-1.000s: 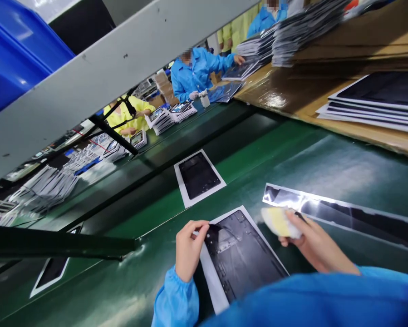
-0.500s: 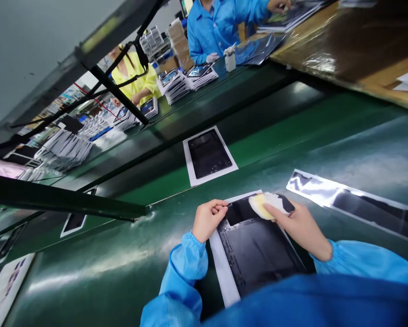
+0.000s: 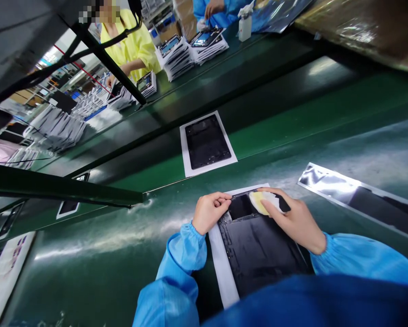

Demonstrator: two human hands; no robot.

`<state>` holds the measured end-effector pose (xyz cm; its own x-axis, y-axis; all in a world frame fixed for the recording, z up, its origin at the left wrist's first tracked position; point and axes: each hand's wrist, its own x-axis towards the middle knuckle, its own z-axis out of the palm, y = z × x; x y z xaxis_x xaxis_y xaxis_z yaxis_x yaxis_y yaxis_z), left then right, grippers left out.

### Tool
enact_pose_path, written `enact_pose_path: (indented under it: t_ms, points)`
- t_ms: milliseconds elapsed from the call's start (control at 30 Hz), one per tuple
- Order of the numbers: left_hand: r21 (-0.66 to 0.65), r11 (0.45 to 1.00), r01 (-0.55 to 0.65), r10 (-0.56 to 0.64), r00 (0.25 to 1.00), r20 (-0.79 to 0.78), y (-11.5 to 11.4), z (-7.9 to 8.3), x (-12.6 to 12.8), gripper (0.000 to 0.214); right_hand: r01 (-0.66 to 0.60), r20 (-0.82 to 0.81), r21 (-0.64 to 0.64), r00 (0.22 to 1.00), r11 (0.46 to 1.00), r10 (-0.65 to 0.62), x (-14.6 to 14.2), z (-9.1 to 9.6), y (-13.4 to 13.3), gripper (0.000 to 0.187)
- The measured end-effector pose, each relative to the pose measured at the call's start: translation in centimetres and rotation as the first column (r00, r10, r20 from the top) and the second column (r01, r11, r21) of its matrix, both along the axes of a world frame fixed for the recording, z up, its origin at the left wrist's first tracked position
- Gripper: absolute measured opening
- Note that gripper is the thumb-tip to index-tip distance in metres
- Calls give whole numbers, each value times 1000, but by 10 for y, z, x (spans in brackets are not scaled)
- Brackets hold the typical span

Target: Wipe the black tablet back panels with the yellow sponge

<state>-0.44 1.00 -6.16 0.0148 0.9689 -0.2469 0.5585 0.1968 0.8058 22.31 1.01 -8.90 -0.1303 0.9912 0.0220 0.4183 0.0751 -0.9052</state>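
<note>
In front of me a dark tablet shell point(image 3: 265, 250) lies on a white paper sheet point(image 3: 221, 268), its lower part hidden behind my blue clothing. My right hand point(image 3: 297, 220) grips a white and yellow wiping cloth point(image 3: 258, 200), thumb on top, against the shell's far right part. A glossy black strip shows beside the cloth. At the far left corner of the shell, my left hand point(image 3: 208, 212) is closed in a pinch; whatever its fingertips hold is too small to make out.
Another dark tablet panel point(image 3: 207, 141) on white paper lies on the green belt ahead. To the right is a shiny film strip point(image 3: 356, 200). A green metal bar point(image 3: 64, 188) juts in from the left. Across the line, two people work beside paper stacks point(image 3: 176, 59) and a white bottle point(image 3: 245, 27).
My view has shifted a little. Both hands stay at the shell's far end, the right one still pressing the cloth there. The co-worker in blue has drawn an arm in toward the stacks.
</note>
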Motion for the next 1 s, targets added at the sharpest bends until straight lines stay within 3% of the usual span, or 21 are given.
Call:
enact_pose_path:
  t_ms: [1000]
  points:
    - [-10,1000,21,-21,999,-39,0,-2,0,19,-15,21,-21,1000,1000,15,0,2,-2,36]
